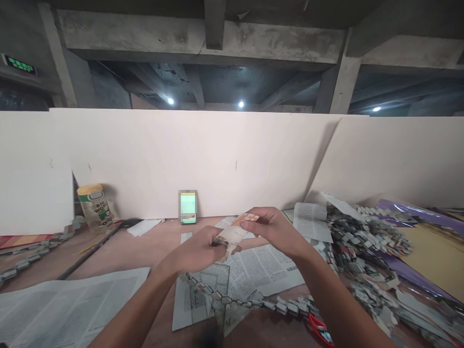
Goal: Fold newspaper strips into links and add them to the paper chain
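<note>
Fingers of both hands pinch one small strip of printed paper (234, 233) above the middle of the table: the right hand (273, 229) nips its upper, orange-tinted end between thumb and forefinger, and the left hand (201, 249) is closed on the lower end, apparently folding it. Behind stands a long pale board (203, 159), with the reddish table (145, 246) running along its foot. Spread newspaper sheets (261, 270) lie under the hands, another sheet (65, 304) at the near left. To the right a big heap of folded paper links (369, 237) spills over purple plastic (416, 210), and a chain of linked folds (253, 302) trails across the newsprint just below the hands. Red-handled scissors (321, 326) show at the lower edge, partly hidden by the right forearm. A labelled jar (94, 205) stands far left. Judging from the grip, thin newsprint pulled between two pinches could tear, or the crease could run crooked if one end slips; a dropping forearm could also drag the chain or knock the scissors.
</note>
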A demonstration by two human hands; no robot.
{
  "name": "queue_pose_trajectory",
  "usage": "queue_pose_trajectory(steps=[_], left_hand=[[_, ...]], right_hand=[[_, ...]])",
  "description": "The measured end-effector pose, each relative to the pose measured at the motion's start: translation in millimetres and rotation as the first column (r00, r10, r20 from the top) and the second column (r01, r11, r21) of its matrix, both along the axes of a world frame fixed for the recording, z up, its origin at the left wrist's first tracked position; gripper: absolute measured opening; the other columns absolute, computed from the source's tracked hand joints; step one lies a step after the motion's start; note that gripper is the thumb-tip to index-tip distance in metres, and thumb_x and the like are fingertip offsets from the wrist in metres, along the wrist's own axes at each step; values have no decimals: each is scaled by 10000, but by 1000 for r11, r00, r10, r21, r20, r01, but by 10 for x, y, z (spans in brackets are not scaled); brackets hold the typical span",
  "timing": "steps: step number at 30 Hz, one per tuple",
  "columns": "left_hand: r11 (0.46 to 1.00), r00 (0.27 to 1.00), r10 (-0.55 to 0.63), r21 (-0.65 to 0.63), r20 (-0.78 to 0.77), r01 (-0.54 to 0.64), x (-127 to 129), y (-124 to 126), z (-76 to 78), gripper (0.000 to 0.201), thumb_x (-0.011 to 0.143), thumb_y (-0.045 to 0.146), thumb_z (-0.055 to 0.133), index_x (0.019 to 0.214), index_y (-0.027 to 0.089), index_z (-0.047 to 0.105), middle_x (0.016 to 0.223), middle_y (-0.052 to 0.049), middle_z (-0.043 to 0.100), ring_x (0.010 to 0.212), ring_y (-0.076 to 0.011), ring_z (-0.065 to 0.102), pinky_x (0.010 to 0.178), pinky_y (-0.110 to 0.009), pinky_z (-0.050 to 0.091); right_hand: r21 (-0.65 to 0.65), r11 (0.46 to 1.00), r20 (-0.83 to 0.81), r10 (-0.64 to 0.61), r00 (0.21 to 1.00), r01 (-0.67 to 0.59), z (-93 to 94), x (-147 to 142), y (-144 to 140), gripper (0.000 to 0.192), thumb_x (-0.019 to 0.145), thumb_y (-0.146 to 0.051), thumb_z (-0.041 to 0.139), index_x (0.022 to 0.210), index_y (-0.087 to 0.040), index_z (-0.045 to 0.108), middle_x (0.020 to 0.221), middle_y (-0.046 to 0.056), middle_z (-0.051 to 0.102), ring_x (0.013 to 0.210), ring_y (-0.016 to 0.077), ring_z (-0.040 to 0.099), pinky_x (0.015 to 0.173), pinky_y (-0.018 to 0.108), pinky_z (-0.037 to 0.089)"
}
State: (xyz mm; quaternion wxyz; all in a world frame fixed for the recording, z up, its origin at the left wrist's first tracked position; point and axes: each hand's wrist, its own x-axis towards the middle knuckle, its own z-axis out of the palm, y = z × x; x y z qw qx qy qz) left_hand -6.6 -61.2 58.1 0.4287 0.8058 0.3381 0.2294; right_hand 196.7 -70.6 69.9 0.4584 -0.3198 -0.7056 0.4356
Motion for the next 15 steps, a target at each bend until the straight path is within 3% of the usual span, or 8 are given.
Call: queue_pose_trajectory(steps=[3,7,10,15], left_hand=[[992,994,105,65,-3,-104,30,-18,-28,212,765,215,414,846,187,607,719,-7,562,590,-136,443,526,-249,318],[955,975,223,205,-14,-215,72,-18,-59,163,766,195,377,699,195,526,635,13,504,537,-130,394,496,-253,285],[925,960,278,271,-13,-265,95,-11,-94,143,780,193,364,670,202,454,643,9,494,545,-141,403,505,-264,274],[981,983,179,63,37,-181,95,-43,-78,109,833,275,375,782,211,447,669,16,390,564,-141,340,514,-265,257]], right_hand=[[44,998,62,-52,997,49,-4,0,4,183,788,-341,595,818,-178,674,770,36,657,708,164,590,642,306,458],[187,967,173,-206,963,174,-24,-26,19,128,807,-281,567,803,-189,656,653,-6,547,598,120,468,553,261,374],[117,974,149,-209,967,193,-29,-67,9,125,824,-267,537,888,-206,625,547,-52,398,494,93,343,460,234,284],[-38,998,-53,-49,997,47,-27,-69,-5,245,834,-356,562,1022,-203,599,572,-41,426,509,91,371,485,239,300]])
